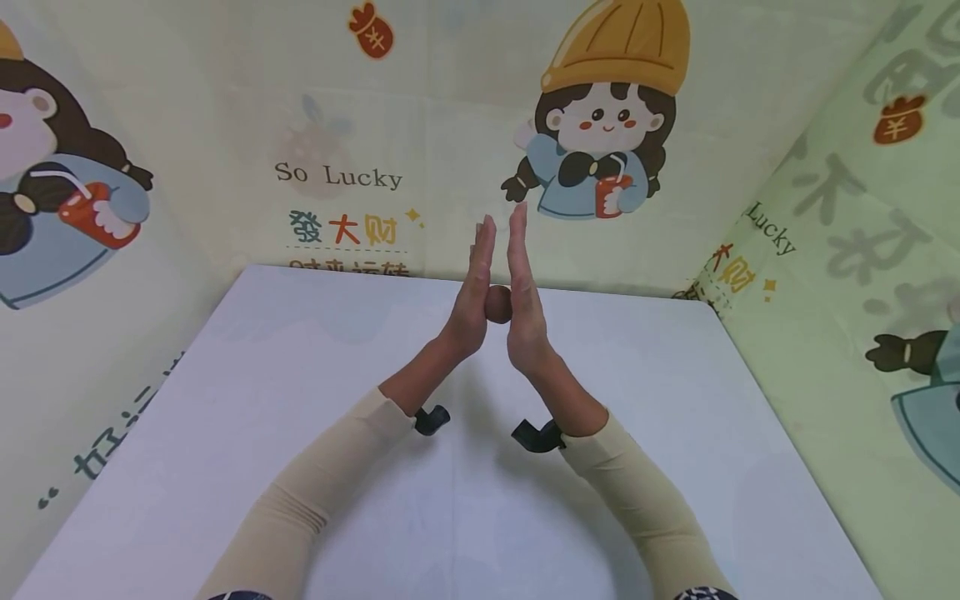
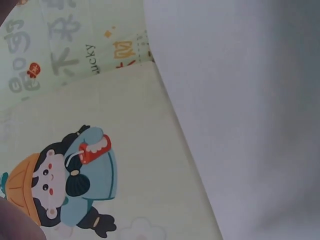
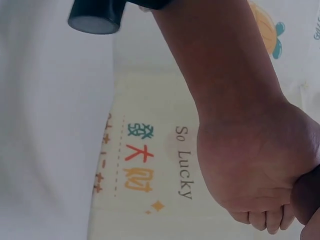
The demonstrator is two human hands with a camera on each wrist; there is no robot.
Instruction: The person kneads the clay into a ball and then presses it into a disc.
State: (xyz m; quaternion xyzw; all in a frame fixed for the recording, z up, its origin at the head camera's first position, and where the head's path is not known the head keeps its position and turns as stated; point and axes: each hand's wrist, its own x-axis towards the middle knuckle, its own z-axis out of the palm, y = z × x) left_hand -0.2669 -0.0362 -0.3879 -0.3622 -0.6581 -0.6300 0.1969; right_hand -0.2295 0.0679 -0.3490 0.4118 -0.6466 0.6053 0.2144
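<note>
Small brown ball point(image 1: 498, 304) pressed between flat palms above counter point(image 1: 247, 400) — left hand point(image 1: 471, 292) and right hand point(image 1: 525, 292), fingers straight, none curled round it. Risk: pressure eases or palms tilt — ball likely slips out, drops, rolls off.

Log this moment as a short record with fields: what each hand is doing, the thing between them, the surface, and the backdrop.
left hand: raised, fingers straight, palm pressing the ball
right hand: raised, fingers straight, palm facing the left one, pressing the ball from the other side
ball: small, brown, round, sandwiched between the two palms above the table
table: white, flat, below the forearms
sleeves: beige, covering both forearms
backdrop: pale cloth with cartoon girls and the words So Lucky
</note>
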